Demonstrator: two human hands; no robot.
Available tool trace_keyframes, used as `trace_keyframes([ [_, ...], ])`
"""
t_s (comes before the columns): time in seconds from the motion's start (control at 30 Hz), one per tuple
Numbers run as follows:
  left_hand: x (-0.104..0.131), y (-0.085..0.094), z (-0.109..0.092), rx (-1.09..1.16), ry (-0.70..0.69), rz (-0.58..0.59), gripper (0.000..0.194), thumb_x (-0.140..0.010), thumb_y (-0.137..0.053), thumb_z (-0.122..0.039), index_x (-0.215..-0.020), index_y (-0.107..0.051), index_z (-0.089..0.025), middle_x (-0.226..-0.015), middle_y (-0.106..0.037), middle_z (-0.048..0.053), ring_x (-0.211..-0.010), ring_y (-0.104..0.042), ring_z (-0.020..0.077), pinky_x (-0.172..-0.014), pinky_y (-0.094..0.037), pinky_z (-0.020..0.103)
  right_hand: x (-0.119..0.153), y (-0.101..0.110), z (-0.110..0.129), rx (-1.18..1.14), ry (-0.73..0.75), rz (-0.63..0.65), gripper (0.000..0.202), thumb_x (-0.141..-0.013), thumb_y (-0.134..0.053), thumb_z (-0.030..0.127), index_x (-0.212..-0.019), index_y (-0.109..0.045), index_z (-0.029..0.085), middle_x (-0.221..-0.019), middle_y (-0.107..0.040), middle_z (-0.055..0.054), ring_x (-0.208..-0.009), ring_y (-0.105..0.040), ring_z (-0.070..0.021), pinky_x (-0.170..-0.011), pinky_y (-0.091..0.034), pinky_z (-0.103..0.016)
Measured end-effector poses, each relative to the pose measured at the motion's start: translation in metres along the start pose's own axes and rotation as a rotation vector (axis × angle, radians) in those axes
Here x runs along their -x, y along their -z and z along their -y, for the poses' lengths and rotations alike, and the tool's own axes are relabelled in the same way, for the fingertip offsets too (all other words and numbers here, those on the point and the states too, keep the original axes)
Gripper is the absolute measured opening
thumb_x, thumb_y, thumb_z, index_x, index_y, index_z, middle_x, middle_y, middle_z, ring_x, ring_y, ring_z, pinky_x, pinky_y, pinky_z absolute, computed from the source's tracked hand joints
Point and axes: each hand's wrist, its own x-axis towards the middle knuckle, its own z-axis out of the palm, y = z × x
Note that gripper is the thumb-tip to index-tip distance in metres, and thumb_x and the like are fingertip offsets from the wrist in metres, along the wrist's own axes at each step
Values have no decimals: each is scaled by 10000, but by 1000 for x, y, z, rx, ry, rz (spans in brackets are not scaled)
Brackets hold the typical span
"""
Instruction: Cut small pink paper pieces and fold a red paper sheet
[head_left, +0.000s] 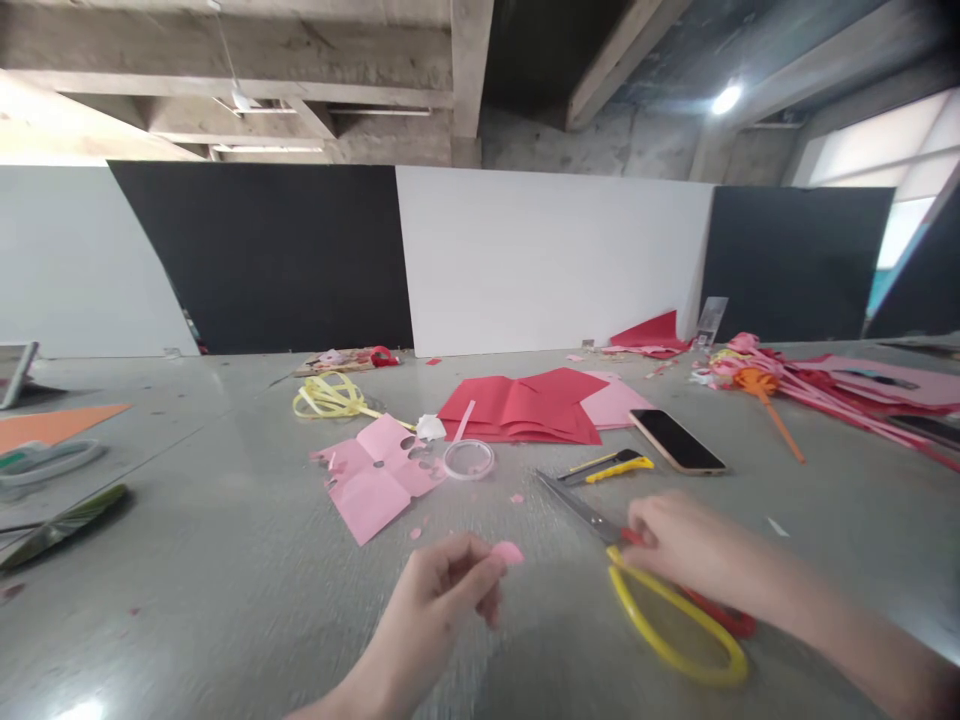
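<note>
Between the thumb and fingers of my left hand (446, 590) is pinched a small pink paper piece (508, 553). My right hand (679, 540) has its fingers closed on the scissors (589, 515), which have one yellow and one red handle loop. Their blades point forward and left, low over the table, and look nearly closed. Beyond my left hand lies a pink paper sheet (375, 478) with fold lines and several holes cut from it. A round clear lid (469, 459) sits at its right edge. Small pink scraps (517, 498) are scattered nearby.
Past the scissors are a yellow utility knife (619, 466) and a phone (677, 440). Red paper sheets (517, 405) and a yellow ribbon bundle (330, 397) lie farther back. At right are pink strips and an orange paper flower (757, 382). Black and white panels (555, 265) close off the back.
</note>
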Motion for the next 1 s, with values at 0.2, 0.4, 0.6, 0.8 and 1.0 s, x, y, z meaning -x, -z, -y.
trace_keyframes([
  [0.2, 1, -1, 0, 84, 20, 10, 334, -807, -509, -414, -576, -479, -174, -555, -484, -32, -570, -445, 127, -609, -334, 244, 2, -31, -21, 17, -15, -5, 217, -562, -496, 38, -734, -562, 152, -804, -611, -122, -783, -591, -259, -669, -436, -358],
  [0.4, 2, 1, 3, 161, 15, 24, 335, -802, -526, -422, -589, -476, -168, -571, -488, -24, -573, -431, 126, -619, -336, 253, -2, -53, -21, 94, -157, -91, 272, -471, -484, 13, -697, -534, 156, -784, -611, -144, -751, -605, -290, -621, -447, -353],
  [0.6, 2, 0, 0, 208, 14, 25, 323, -800, -538, -378, -565, -460, -169, -556, -472, -27, -544, -416, 115, -582, -333, 240, -6, -59, -24, -471, -191, -239, 129, -563, -577, 206, -649, -480, 212, -609, -575, -24, -620, -578, -221, -548, -421, -307],
  [0.8, -14, -8, -7, 236, -15, 42, 285, -787, -548, -364, -600, -505, -153, -569, -497, -14, -547, -436, 117, -552, -349, 238, -6, -38, 29, -1247, -19, 16, 267, -699, -580, 444, -717, -463, 206, -488, -368, 90, -412, -363, -79, -415, -310, -213],
  [1.0, -28, -9, -9, 156, -68, 91, 288, -764, -562, -356, -566, -520, -152, -524, -493, -19, -513, -442, 115, -533, -352, 238, -8, -49, 54, -1433, 2, -32, 279, -674, -650, 404, -725, -467, 200, -534, -398, 77, -455, -399, -83, -436, -358, -208],
])
